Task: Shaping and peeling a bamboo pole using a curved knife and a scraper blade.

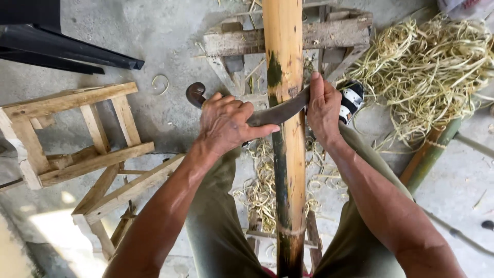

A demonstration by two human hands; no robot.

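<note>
The bamboo pole (286, 154) runs off both the top and bottom edges, so no telling how long it is. The curved blade (280, 112) disappears under the right hand (323, 110), tip hidden. Upper right, a bag (465, 6) is mostly cropped. The sandal (352, 99) peeks out half-covered.

Yellow bamboo pole (284, 46) (green streaks), pale straw-coloured shavings (427, 67), olive trousers (216, 226)
</note>
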